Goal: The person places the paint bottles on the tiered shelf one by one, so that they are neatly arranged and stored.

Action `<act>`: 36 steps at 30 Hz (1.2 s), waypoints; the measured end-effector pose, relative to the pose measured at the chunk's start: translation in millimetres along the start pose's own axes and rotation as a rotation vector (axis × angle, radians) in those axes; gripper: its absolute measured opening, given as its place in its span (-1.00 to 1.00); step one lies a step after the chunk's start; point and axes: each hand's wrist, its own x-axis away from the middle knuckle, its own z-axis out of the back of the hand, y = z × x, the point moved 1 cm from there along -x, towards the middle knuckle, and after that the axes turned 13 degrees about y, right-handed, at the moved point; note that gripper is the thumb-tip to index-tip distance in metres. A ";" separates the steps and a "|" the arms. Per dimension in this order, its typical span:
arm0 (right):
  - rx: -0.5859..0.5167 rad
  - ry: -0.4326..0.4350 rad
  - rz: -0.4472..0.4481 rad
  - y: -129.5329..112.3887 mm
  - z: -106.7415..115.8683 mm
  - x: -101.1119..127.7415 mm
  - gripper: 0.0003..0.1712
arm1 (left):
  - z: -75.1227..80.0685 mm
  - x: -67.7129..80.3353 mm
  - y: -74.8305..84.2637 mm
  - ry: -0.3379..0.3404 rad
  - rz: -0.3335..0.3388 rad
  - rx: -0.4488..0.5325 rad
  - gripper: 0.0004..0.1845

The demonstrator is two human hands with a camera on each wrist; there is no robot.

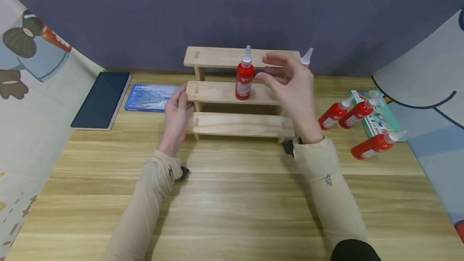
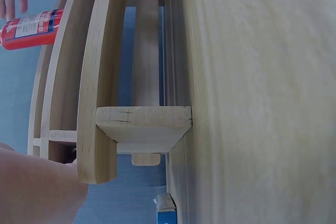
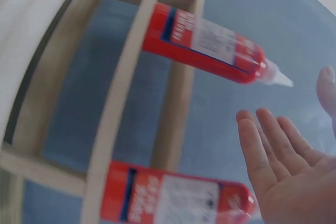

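Note:
A stepped wooden stand with three tiers stands near the back of the table. On its middle tier a red squeeze bottle with a white pointed nozzle is upright. A second red bottle stands on the same tier; in the head view my right hand hides most of it, leaving its nozzle showing. My right hand hovers between the two bottles, fingers spread from the thumb, nothing in them. My left hand grips the stand's left end at the middle tier, thumb in front.
Three more red bottles, including the nearest one, stand on the table at right, by a green patterned book. A dark flat book and a blue box lie at left. A dark blue wall rises behind the stand.

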 end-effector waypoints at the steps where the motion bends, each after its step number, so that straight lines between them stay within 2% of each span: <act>1: 0.006 0.000 0.014 1.1 4.0 0.7 -0.50 | 0.3 0.1 0.1 0.002 0.005 -0.003 -0.49; 4: 0.046 -0.004 0.032 3.3 16.1 3.5 -0.49 | 0.6 0.3 0.0 0.000 0.011 -0.010 -0.49; 9: 0.116 0.018 0.035 -24.3 36.9 14.5 -0.52 | -0.4 -0.4 -2.0 -0.006 -0.001 0.007 -0.51; 13: 0.126 0.051 0.031 -30.7 53.5 19.0 -0.53 | -0.2 -1.0 -3.0 -0.007 -0.008 0.004 -0.51; 21: 0.138 0.132 0.020 -16.0 90.5 24.0 -0.51 | -1.0 -0.6 -1.6 0.002 -0.005 -0.018 -0.49; 28: 0.261 0.174 -0.030 0.8 124.3 27.3 -0.51 | -1.3 -0.8 -1.2 0.012 0.012 -0.023 -0.51; 32: 0.309 0.189 -0.071 10.8 137.5 31.2 -0.50 | -0.7 -0.8 -1.3 0.006 0.002 -0.026 -0.50; 36: 0.313 0.193 -0.076 15.9 144.1 33.4 -0.49 | 1.2 -0.8 -0.8 0.008 -0.003 -0.035 -0.49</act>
